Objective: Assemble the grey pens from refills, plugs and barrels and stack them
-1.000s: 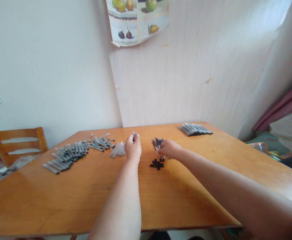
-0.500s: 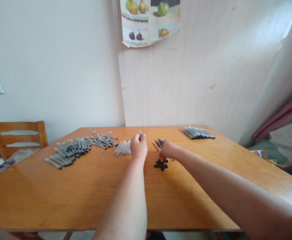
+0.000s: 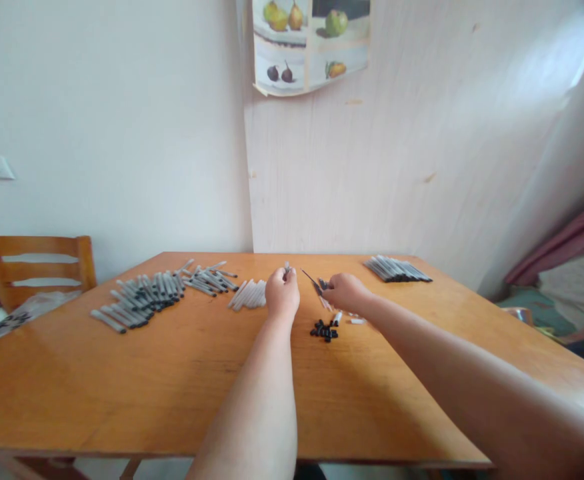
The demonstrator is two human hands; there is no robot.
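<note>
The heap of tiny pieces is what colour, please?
The heap is black, as the head view shows.

So the big pen pile is on the left of the table, looser pens just right of it, then the tubes beside the left hand. Right hand is by the loose refills, caps in front of those. Another pen row's at the back right. Chair past the left end, fruit pictures on the wall behind.
</note>
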